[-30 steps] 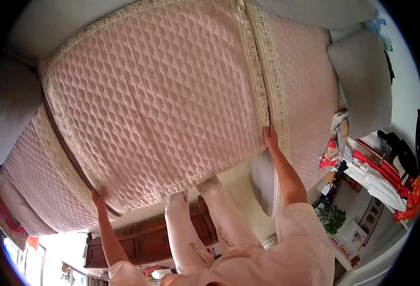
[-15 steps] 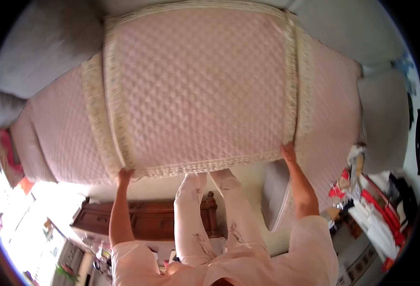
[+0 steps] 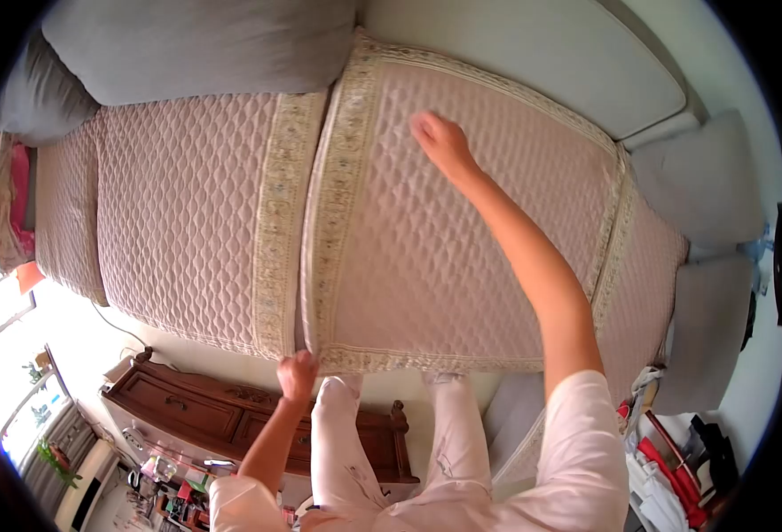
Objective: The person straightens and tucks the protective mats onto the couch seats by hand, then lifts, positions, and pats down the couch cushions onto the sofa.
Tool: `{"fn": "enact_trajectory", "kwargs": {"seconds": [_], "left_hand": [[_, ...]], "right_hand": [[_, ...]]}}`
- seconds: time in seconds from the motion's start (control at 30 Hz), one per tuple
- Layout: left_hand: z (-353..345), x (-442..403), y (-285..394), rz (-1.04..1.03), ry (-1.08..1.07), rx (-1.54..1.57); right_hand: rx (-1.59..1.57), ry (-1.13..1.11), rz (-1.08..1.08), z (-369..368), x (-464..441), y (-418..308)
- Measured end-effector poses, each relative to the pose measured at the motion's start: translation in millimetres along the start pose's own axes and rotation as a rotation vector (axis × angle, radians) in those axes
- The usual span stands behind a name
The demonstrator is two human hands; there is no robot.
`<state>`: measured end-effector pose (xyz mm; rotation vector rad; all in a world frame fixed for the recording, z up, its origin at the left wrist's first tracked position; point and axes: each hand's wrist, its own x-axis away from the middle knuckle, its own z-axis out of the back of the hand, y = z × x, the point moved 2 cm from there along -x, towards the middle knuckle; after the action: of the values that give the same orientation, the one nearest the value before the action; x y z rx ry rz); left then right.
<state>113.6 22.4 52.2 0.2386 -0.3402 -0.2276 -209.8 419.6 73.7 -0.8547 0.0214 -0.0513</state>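
We are gripping the quilted cover (image 3: 462,257) at its near left corner with our left hand (image 3: 298,376), while our right hand (image 3: 440,140) is passing over it, fingers curled closed.

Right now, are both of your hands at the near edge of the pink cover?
No, only the left hand is at that edge, while the right hand is farther up, over the pink cover.

Pink quilted sofa cover (image 3: 462,230): cloth, matt, puckered | its cream patterned border (image 3: 346,177): woven-looking cloth | grey cushion (image 3: 204,44): matt fabric, softly creased | dark brown cabinet (image 3: 258,426): glossy carved wood | my trousers (image 3: 351,443): pale, smooth cloth
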Motion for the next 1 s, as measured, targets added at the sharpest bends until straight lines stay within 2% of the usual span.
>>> {"fn": "enact_trajectory", "kwargs": {"seconds": [0.1, 0.17, 0.23, 0.33, 0.37, 0.43, 0.5, 0.53, 0.63, 0.67, 0.7, 0.77, 0.8, 0.83, 0.87, 0.9, 0.93, 1.0], "left_hand": [[20, 3, 20, -0.121, -0.006, 0.253], [22, 6, 24, -0.155, -0.094, 0.339], [33, -2, 29, -0.163, -0.094, 0.505], [26, -3, 12, -0.097, -0.066, 0.548], [22, 0, -1, 0.119, -0.145, 0.586], [4, 11, -38, 0.538, -0.303, 0.644], [-30, 15, -77, 0.554, -0.286, 0.648], [-62, 31, -93, 0.602, -0.324, 0.771], [-41, 11, -84, 0.354, -0.264, 0.468], [-43, 12, -86, 0.369, -0.311, 0.439], [-35, 5, -86, 0.336, -0.42, 0.342], [-15, -15, -86, 0.27, -0.635, 0.145], [4, -32, -83, 0.256, -0.809, -0.079], [26, -52, -79, 0.149, -0.792, -0.227], [40, -78, -75, 0.244, -0.788, -0.187], [67, -116, -54, 0.3, -0.608, -0.071], [80, -140, -35, 0.117, -0.207, 0.031], [96, -197, 11, -0.16, 0.069, 0.265]], "right_hand": [[0.207, 0.042, -0.043, -86, -96, -16], [0.387, -0.037, -0.154, -126, -122, -25], [0.548, -0.067, -0.214, -152, -136, -29], [0.697, -0.115, -0.228, -158, -145, -29], [0.718, 0.086, -0.14, -173, -156, 0], [0.531, 0.142, -0.168, -157, -160, -11], [0.383, 0.27, -0.166, -161, -159, -5], [0.311, 0.332, -0.174, -162, -153, 2], [0.154, 0.36, -0.164, -177, -146, 23], [0.085, 0.369, -0.127, -179, -147, 27], [0.006, 0.377, -0.088, -181, -151, 27], [-0.291, 0.173, -0.169, -173, -157, 35], [-0.425, 0.073, -0.204, -163, -156, 45], [-0.682, 0.023, -0.11, -161, -154, 49], [-0.457, 0.093, 0.066, -156, -142, 45], [-0.225, 0.154, 0.235, -152, -125, 37], [-0.068, -0.035, 0.071, -150, -96, 25], [0.23, -0.193, 0.12, -156, -11, 5]]}}
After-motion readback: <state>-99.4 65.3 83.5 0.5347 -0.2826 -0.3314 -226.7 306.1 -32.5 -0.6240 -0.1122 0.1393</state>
